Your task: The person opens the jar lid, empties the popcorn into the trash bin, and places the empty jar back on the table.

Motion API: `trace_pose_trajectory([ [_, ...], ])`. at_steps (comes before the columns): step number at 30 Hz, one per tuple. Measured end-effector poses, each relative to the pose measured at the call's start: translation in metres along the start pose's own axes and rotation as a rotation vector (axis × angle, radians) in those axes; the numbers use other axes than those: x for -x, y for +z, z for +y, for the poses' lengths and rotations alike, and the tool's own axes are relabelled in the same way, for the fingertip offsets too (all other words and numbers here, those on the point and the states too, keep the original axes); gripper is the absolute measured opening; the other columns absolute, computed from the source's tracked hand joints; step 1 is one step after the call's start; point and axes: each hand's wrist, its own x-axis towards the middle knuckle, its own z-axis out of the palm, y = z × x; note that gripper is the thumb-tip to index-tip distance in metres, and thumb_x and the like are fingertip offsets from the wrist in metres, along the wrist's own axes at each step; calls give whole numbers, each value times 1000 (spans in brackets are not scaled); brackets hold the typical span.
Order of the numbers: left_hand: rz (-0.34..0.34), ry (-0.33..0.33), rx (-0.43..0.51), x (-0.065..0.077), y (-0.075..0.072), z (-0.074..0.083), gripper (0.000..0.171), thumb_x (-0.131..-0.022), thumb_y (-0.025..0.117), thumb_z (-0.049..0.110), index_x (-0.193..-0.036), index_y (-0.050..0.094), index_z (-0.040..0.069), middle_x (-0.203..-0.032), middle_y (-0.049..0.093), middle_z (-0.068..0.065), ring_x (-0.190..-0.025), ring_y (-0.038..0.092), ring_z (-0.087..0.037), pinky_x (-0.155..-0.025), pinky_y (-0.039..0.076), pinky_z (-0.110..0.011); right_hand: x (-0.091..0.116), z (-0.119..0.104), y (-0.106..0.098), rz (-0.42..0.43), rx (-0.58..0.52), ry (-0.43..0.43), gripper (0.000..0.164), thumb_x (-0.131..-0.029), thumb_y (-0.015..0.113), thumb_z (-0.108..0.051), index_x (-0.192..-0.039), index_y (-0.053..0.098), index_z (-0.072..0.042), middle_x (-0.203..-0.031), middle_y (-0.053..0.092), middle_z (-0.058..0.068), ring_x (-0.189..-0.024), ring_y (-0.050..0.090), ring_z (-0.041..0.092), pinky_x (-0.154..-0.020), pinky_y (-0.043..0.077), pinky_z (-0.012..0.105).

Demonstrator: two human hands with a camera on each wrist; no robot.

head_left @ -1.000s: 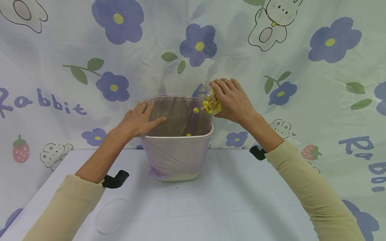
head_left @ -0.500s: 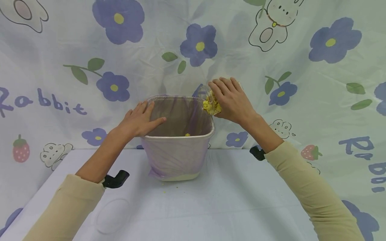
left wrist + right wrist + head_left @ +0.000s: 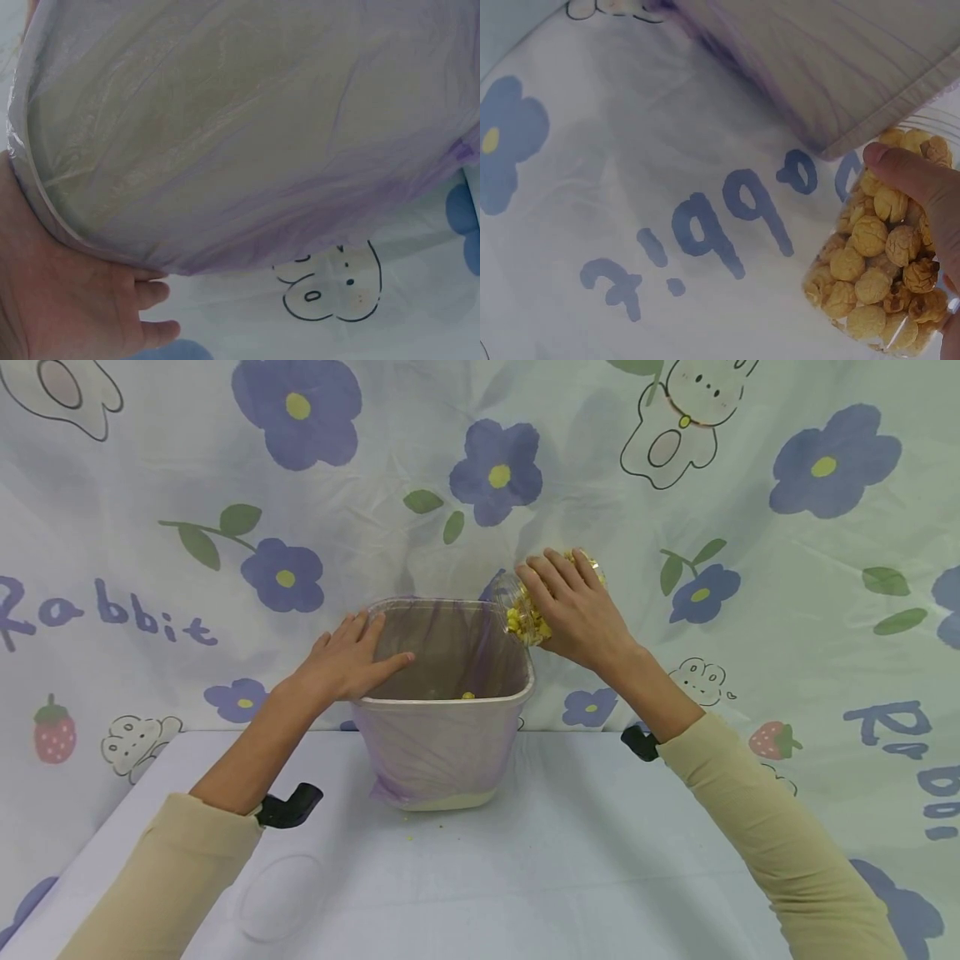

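A whitish trash bin (image 3: pixel 472 802) stands on the table, lined with a thin purple plastic bag (image 3: pixel 435 739) folded over its rim. Along the bin's left rim rests my left hand (image 3: pixel 341 662), fingers spread and thumb stretched over the opening; the left wrist view shows the palm (image 3: pixel 75 292) against the rim. My right hand (image 3: pixel 581 614) grips a clear plastic jar (image 3: pixel 510 592), tipped mouth-down-left over the bin's right rim. Round yellow popcorn (image 3: pixel 874 262) fills much of the jar. One popcorn piece (image 3: pixel 468 696) shows inside the bin, just above the front rim.
The table (image 3: pixel 600 877) has a white cover with a faint ring mark (image 3: pixel 279 935) at front left. Small yellow crumbs (image 3: pixel 409 838) lie before the bin. Behind hangs a curtain (image 3: pixel 360 552) printed with flowers and rabbits.
The right hand has tipped the jar further, raising its bottom end, where popcorn now shows. A popcorn piece falling from the mouth a second ago is gone from the air. The left hand stays put.
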Motion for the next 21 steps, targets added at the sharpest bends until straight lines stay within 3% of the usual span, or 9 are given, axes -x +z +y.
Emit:
trace_pose_trajectory([
  [21,8,2,1,0,1,0,91,-102,36,60,-158,3,-3,-161,-3,-31,-147,-4,-47,-114,1,-66,2,2,2,35,29,-20,94,-69,92,-19,-145,40,0,-142,46,20,-133,39,39,-118,21,48],
])
